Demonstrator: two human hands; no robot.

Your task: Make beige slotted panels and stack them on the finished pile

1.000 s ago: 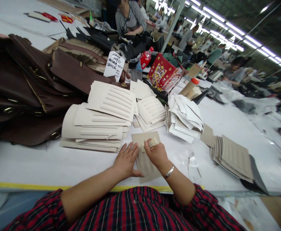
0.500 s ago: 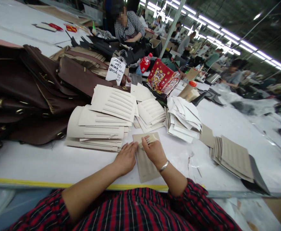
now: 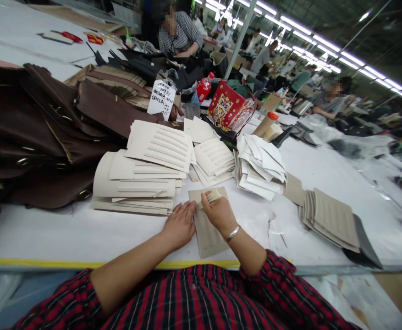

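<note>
A tan ribbed panel [image 3: 208,236] lies flat on the white table [image 3: 66,233] just in front of me. My left hand [image 3: 179,223] rests flat on its left edge with the fingers stretched out. My right hand [image 3: 217,211], with a silver bracelet at the wrist, is closed around a small pale strip [image 3: 213,196] near the panel's top. A stack of cream panels with raised strips [image 3: 142,178] sits just left of my hands.
Brown leather bags [image 3: 42,133] pile up at the left. More cream panel stacks [image 3: 214,158], white paper pieces [image 3: 261,167] and tan ribbed panels [image 3: 331,217] lie across the table. A red patterned box [image 3: 230,107], a red bottle [image 3: 203,87] and other workers sit beyond.
Both hands have stayed on the tan panel; my right hand has shifted slightly left along the panel's top while still gripping the strip. The view has shifted a little.
</note>
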